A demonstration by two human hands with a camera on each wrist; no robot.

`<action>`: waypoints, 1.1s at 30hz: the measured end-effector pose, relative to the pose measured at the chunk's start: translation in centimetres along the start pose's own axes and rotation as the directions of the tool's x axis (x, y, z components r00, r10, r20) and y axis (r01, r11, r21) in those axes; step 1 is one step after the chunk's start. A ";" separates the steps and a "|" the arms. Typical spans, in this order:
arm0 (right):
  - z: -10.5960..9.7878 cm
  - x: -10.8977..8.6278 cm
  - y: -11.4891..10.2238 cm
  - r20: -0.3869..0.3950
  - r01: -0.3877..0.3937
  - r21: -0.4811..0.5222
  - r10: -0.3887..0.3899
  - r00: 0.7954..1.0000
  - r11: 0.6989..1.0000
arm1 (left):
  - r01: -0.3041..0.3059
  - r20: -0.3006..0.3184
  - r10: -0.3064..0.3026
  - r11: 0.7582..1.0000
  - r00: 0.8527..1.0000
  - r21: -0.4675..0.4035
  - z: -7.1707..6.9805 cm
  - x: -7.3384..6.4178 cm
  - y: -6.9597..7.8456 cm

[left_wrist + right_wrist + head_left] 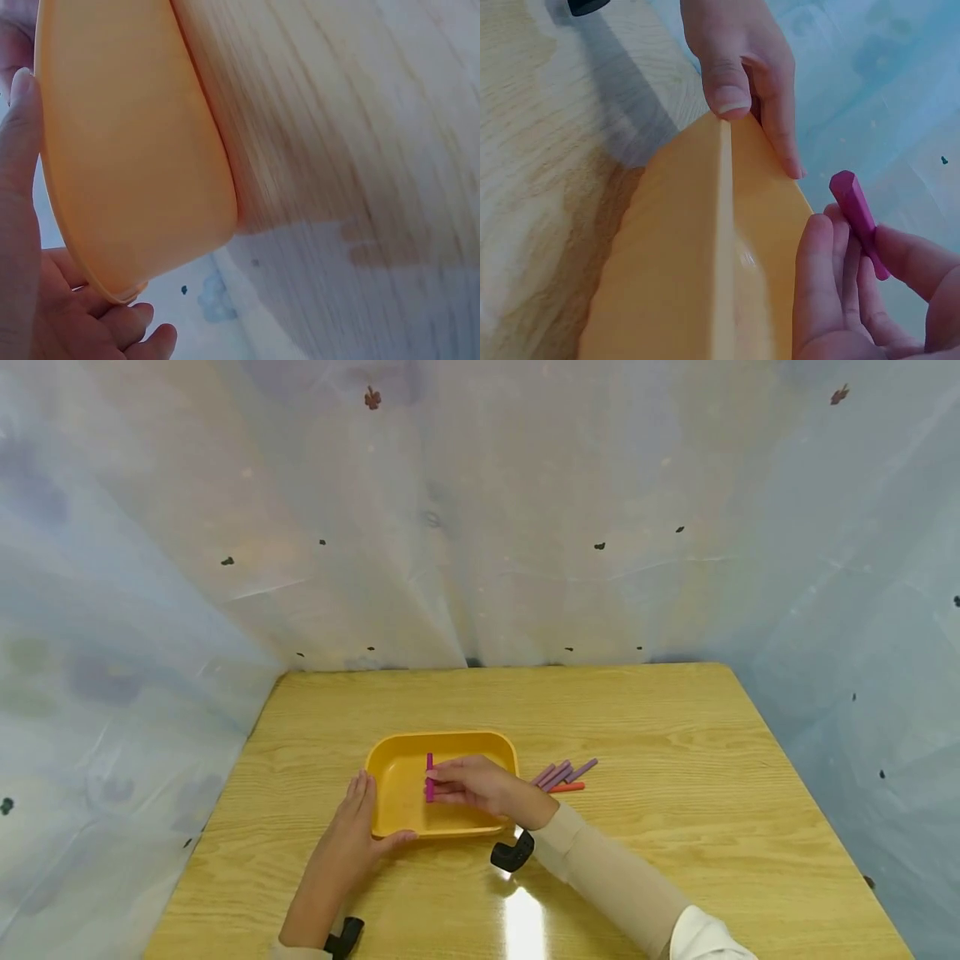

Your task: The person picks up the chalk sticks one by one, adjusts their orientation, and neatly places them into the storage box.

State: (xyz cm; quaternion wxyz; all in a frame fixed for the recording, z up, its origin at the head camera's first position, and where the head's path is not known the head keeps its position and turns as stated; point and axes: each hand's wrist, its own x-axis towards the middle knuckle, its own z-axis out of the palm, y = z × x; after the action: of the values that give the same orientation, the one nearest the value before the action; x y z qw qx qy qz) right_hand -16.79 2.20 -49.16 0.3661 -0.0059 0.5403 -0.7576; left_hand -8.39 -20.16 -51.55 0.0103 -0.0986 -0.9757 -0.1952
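A magenta six-sided stick [430,777], crayon-like, is pinched between the thumb and fingers of my right hand [474,783]. That hand holds it above the inside of a yellow plastic tray [397,832]. In the right wrist view the stick [859,217] tilts, its flat end facing up. My left hand [351,827] grips the tray's near left corner, thumb on the near rim and fingers along the left side. The left wrist view has the tray's outer wall [135,150] close up, with fingertips curled by its rim.
Right of the tray, several purple sticks [581,770] and a red-orange stick [567,787] lie in a loose group on the wooden table [675,827]. My right forearm partly covers the tray's near right corner. A pale plastic sheet [480,527] hangs behind the table.
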 end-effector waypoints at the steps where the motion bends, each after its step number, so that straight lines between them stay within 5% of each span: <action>1: 0.1 0.2 -0.1 -0.001 -0.005 -0.008 0.005 1.000 1.000 | -0.001 0.003 0.001 1.000 1.000 0.001 0.0 0.0 0.0; 12: 1.6 2.7 -0.9 -0.021 -0.058 -0.038 0.057 0.998 0.998 | -0.010 0.013 0.010 1.000 1.000 -0.003 0.0 0.3 -0.3; 20: 1.6 4.8 0.2 0.004 -0.075 -0.041 0.075 0.997 0.996 | 0.023 0.042 -0.022 1.000 0.999 -0.019 0.3 0.2 -0.3; 33: 2.2 6.0 2.0 -0.080 -0.106 -0.135 0.096 0.992 0.985 | -0.006 0.014 0.006 1.000 1.000 -0.014 0.1 0.2 -0.1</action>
State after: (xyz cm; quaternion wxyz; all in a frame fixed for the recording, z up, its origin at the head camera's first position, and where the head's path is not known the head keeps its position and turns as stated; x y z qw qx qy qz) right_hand -19.19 -3.25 -52.21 0.3827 0.0239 0.6043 -0.6984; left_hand -8.56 -20.21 -51.63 0.0033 -0.1029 -0.9741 -0.2016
